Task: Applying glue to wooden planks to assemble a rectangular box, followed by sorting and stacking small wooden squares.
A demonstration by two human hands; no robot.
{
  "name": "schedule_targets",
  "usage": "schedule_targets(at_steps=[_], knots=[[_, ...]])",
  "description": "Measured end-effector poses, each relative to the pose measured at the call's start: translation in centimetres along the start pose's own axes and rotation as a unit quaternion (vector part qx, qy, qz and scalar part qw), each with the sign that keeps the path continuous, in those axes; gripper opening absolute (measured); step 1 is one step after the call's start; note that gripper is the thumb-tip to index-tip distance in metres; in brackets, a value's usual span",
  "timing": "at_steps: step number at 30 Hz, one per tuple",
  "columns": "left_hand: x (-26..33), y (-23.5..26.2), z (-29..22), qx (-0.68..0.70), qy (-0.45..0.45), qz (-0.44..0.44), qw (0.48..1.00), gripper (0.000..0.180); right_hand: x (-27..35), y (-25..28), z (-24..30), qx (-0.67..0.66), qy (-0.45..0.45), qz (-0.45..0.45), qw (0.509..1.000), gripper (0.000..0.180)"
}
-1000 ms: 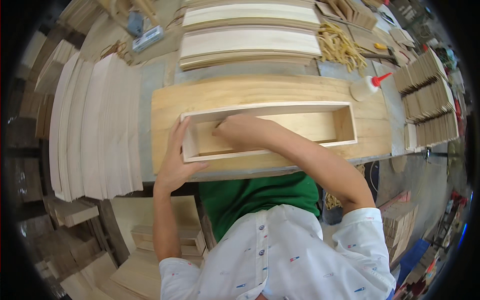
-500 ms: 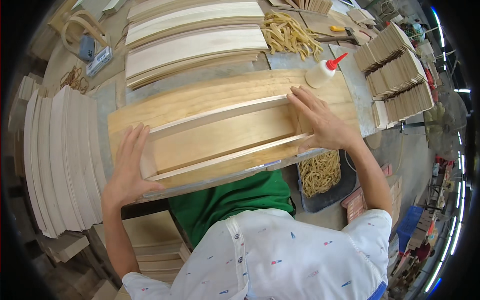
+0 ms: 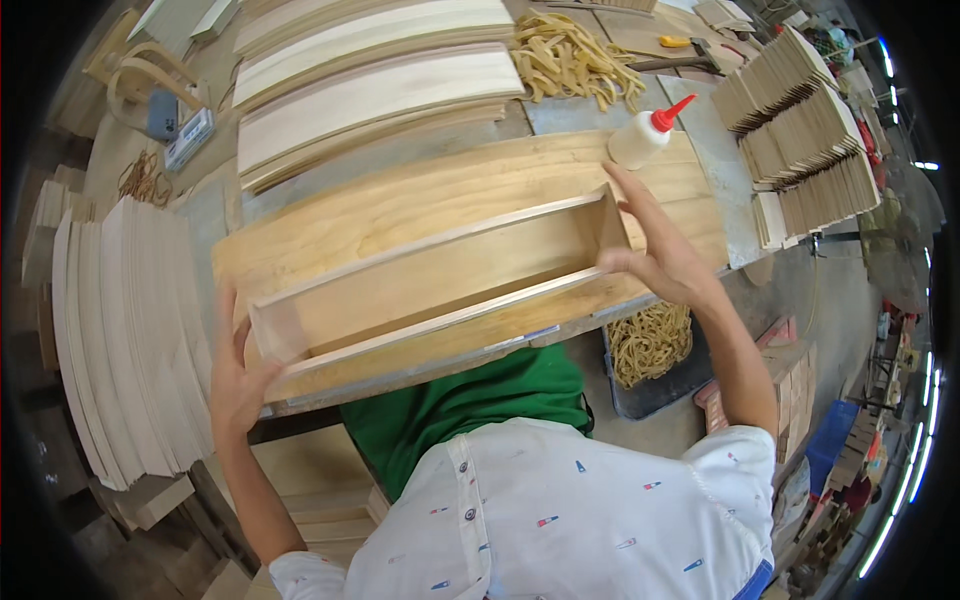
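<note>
A long, shallow rectangular wooden frame (image 3: 455,316) with thin side slats lies slanted on a wide wooden board (image 3: 430,190). Its right end sits farther from me than its left. My left hand (image 3: 238,385) is beside the frame's left end, fingers stretched out and a little blurred, thumb near the corner. Around the right end my right hand (image 3: 668,250) is spread, index finger past the far corner and thumb by the near one. Whether either hand touches the wood is hard to tell. A white glue bottle (image 3: 637,143) with a red nozzle stands beyond my right hand.
Thin wooden slats (image 3: 380,105) are stacked across the far side, and more stand in a pile (image 3: 130,330) at left. Rubber bands (image 3: 570,60) lie in a heap beyond the board; others fill a dark bin (image 3: 640,395) below. Small panels (image 3: 800,130) and a hammer (image 3: 690,60) are at right.
Both hands have loosened from the frame's ends, the left shifting outward. The frame has turned slightly and its right end now shows a standing end piece. The view has shifted a little.
</note>
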State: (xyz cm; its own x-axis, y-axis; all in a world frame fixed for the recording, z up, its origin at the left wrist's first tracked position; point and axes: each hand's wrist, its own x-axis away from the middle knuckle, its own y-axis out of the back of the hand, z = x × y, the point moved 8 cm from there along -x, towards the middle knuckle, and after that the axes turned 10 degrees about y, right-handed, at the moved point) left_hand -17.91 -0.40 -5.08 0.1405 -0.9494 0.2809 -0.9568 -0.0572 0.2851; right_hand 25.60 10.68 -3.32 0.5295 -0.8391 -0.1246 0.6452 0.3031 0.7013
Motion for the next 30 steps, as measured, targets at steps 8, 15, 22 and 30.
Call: schedule_targets(at_steps=[8,15,22,30], knots=[[-1.6,0.0,0.0,-0.209,0.096,-0.170,0.958,0.048,-1.3,0.1,-2.6,0.063,-0.088,-0.084,0.991,0.047],[-1.9,0.2,-1.6,-0.325,0.086,-0.276,0.900,0.040,-2.1,-0.5,-2.5,0.162,-0.068,-0.160,0.971,0.035],[0.1,-1.0,-3.1,-0.307,-0.055,-0.297,0.902,0.045,-2.5,-0.7,-1.8,0.092,-0.056,-0.045,0.993,0.044],[0.9,-27.1,-10.5,-0.341,-0.299,-0.011,0.891,0.043,-2.9,-0.5,-2.4,0.148,-0.100,-0.031,0.983,0.044]])
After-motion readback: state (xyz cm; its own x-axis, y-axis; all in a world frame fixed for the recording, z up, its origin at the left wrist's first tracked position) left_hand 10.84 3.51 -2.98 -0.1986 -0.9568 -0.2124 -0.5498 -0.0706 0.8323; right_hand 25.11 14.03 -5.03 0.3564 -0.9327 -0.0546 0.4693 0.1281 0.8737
